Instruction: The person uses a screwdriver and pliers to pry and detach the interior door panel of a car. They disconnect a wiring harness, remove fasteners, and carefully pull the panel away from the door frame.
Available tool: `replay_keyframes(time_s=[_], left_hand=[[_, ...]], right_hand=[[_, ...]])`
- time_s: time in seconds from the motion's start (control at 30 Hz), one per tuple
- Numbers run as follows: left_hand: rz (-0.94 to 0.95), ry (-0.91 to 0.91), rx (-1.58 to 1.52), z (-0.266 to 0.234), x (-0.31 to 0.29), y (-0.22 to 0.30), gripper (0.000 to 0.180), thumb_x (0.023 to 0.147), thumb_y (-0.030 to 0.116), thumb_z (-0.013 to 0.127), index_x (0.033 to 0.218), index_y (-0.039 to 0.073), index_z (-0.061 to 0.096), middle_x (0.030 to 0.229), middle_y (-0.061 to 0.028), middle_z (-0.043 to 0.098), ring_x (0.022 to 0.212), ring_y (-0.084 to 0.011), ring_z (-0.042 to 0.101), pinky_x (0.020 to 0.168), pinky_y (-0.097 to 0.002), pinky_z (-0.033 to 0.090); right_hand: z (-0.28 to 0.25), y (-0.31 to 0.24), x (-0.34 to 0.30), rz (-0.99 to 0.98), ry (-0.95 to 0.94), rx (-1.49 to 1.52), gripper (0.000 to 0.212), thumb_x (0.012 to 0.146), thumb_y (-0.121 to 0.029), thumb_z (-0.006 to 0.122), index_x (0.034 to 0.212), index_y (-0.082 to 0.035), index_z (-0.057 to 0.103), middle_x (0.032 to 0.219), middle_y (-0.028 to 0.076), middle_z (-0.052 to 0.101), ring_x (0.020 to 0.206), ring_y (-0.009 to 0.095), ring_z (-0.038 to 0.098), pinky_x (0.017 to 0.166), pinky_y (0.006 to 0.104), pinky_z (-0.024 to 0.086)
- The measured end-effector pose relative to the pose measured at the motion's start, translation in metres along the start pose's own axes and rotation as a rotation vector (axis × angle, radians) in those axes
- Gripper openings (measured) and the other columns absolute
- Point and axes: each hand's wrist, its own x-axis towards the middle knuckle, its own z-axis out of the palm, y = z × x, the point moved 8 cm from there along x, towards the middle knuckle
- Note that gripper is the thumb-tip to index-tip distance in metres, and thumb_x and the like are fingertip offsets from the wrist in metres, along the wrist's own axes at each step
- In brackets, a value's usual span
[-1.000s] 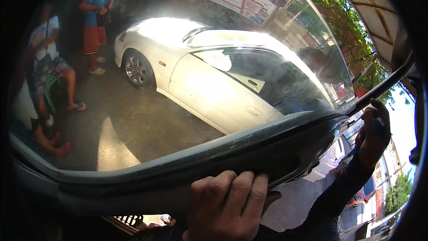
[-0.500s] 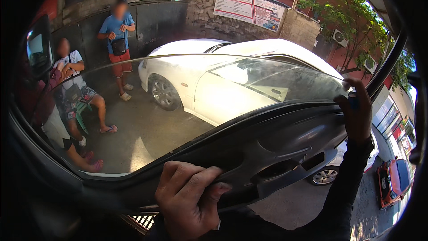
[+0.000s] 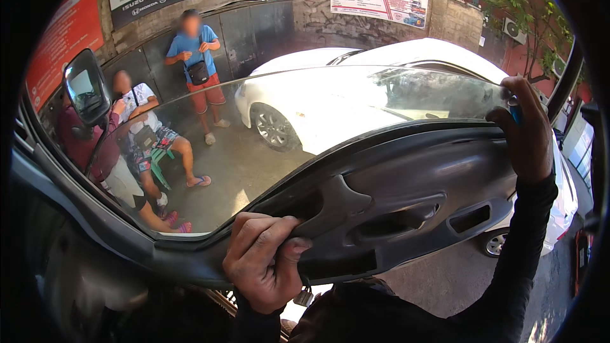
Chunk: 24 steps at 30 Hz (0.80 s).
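Note:
A black plastic car door panel point(image 3: 413, 181) runs across the middle below a raised, clear window glass point(image 3: 305, 121). My left hand point(image 3: 264, 260) is closed at the panel's front part, fingers curled over its edge beside a dark curved pull handle point(image 3: 340, 203), thumb pressed against the near side. At the panel's upper rear corner, my right hand point(image 3: 530, 130) is hooked round the corner next to the glass. A small blue object point(image 3: 515, 112) shows between its fingers; its kind I cannot make out.
A side mirror point(image 3: 88, 87) stands at the left. Beyond the glass, one person point(image 3: 197, 57) stands and others sit point(image 3: 143, 114) near a white car point(image 3: 343, 95). Another white car point(image 3: 559, 197) is at the right. A wall with banners point(image 3: 380, 3) closes the back.
The view has swung left, so the surroundings sit farther right and more of the mirror shows. More of the panel's inner face is visible. Both hands keep their hold.

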Motion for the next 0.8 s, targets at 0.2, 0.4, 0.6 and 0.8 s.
replay_keyframes(time_s=[0.2, 0.4, 0.6, 0.8], left_hand=[[-0.088, -0.023, -0.062, -0.001, 0.001, -0.005, 0.024, 0.083, 0.015, 0.082, 0.097, -0.003, 0.076, 0.083, -0.0092, 0.07, 0.075, -0.0237, 0.062, 0.068, -0.0321, 0.049], [-0.072, -0.015, -0.02, 0.0, 0.0, -0.001, 0.023, 0.086, 0.016, 0.082, 0.096, -0.004, 0.076, 0.085, -0.0092, 0.07, 0.076, -0.0226, 0.062, 0.068, -0.0309, 0.049], [-0.084, -0.023, -0.032, 0.0, 0.003, -0.001, 0.02, 0.083, 0.007, 0.082, 0.097, -0.006, 0.076, 0.082, -0.0084, 0.067, 0.075, -0.019, 0.061, 0.065, -0.0274, 0.046], [-0.083, 0.001, -0.063, 0.003, 0.004, -0.003, 0.022, 0.083, 0.009, 0.083, 0.097, -0.006, 0.075, 0.081, -0.0069, 0.065, 0.07, -0.0153, 0.056, 0.061, -0.0261, 0.041]], right_hand=[[0.0, 0.004, 0.001, -0.092, 0.006, 0.046, 0.037, 0.09, -0.015, 0.077, 0.121, -0.006, 0.06, 0.11, 0.013, 0.066, 0.102, 0.027, 0.066, 0.092, 0.037, 0.051], [0.002, 0.02, -0.002, -0.086, 0.035, 0.076, 0.046, 0.095, -0.026, 0.075, 0.132, -0.004, 0.06, 0.121, 0.013, 0.068, 0.115, 0.027, 0.065, 0.103, 0.0381, 0.049], [0.012, 0.032, 0.006, -0.041, 0.005, 0.051, 0.056, 0.095, -0.033, 0.075, 0.14, -0.005, 0.059, 0.134, 0.019, 0.066, 0.127, 0.029, 0.063, 0.11, 0.0394, 0.045], [0.013, 0.041, 0.001, -0.287, 0.144, -0.065, 0.06, 0.096, -0.035, 0.075, 0.146, -0.008, 0.057, 0.139, 0.019, 0.065, 0.131, 0.028, 0.061, 0.112, 0.0403, 0.045]])
